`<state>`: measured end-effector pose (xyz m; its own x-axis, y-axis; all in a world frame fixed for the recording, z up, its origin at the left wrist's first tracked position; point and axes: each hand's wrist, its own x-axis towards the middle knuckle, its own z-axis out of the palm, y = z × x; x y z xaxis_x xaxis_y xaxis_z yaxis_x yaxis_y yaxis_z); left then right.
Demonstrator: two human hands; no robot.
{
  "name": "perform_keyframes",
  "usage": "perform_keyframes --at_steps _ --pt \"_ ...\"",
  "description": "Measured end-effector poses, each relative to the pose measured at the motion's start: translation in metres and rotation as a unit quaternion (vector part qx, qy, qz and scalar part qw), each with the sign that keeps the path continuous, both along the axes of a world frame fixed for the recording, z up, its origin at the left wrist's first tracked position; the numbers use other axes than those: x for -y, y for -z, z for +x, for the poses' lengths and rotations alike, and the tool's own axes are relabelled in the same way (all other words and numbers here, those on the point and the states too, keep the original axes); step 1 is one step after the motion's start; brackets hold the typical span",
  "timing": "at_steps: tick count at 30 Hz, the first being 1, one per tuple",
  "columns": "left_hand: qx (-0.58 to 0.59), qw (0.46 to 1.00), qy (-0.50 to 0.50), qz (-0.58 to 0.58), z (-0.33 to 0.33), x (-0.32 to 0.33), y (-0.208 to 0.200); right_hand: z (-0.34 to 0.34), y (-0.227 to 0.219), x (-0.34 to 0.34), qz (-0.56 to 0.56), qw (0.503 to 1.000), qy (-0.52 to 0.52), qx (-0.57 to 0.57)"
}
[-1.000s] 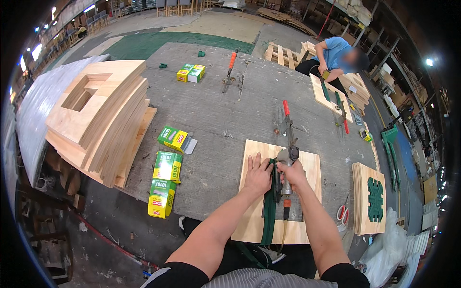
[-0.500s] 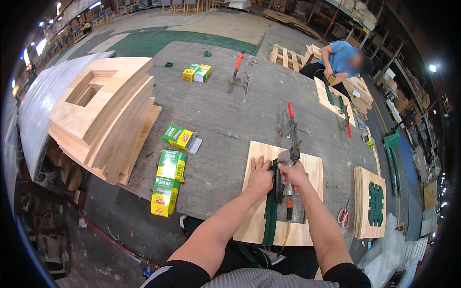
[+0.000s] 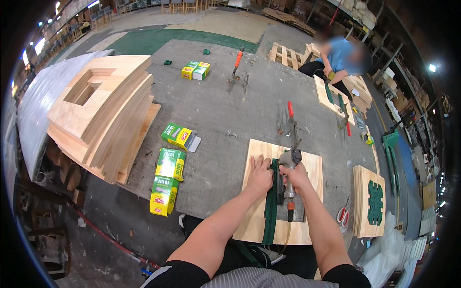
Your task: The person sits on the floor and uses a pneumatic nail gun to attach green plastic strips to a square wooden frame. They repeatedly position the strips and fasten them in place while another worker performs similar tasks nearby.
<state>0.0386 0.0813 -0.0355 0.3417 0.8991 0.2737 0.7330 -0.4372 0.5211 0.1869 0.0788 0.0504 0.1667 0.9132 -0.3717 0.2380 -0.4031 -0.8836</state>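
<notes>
- The left hand point(image 3: 260, 177) lies on a pale plywood panel point(image 3: 248, 226), fingers pointing forward, beside the far end of a green webbing strap point(image 3: 270, 221); I cannot tell whether its grip pinches the strap.
- The right hand point(image 3: 296, 176) has its grip wrapped around a pneumatic staple gun point(image 3: 291, 193), which sits above the panel just right of the strap, its orange hose fitting toward the person.
- The panel rests at the near edge of a grey counter point(image 3: 216, 113); the strap runs along it toward its near edge, left of the cut-out.
- Just beyond the panel is a clamp with a red handle point(image 3: 290, 110).
- Left of the panel are three green-and-yellow boxes point(image 3: 171, 164), the farthest one open; further left rises a stack of cut-out panels point(image 3: 102, 105).
- To the right lie red-handled scissors point(image 3: 342, 217), near a smaller panel stack point(image 3: 361, 201) topped with interlaced green strapping point(image 3: 375, 203).
- Across the counter, a co-worker in a blue shirt point(image 3: 339, 54) bends over another panel point(image 3: 323, 94) bearing green straps.
</notes>
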Motion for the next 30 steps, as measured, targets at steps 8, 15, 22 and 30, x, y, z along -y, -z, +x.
perform_keyframes --at_steps 8,15,22,30 --pt "0.000 1.000 -0.001 0.010 -0.001 -0.001 0.001 0.007 -0.003 0.000 -0.001 0.999 0.008 0.033" --pt "-0.005 1.000 0.004 -0.004 0.000 -0.003 -0.002 0.019 0.000 -0.006 -0.009 1.000 0.005 0.014" --pt "-0.010 1.000 0.006 -0.012 0.002 -0.003 -0.003 0.098 0.009 0.009 -0.022 0.978 0.079 -0.192" --pt "0.012 1.000 0.015 0.004 0.011 0.002 -0.004 0.225 0.035 0.064 -0.047 0.957 0.133 -0.253"
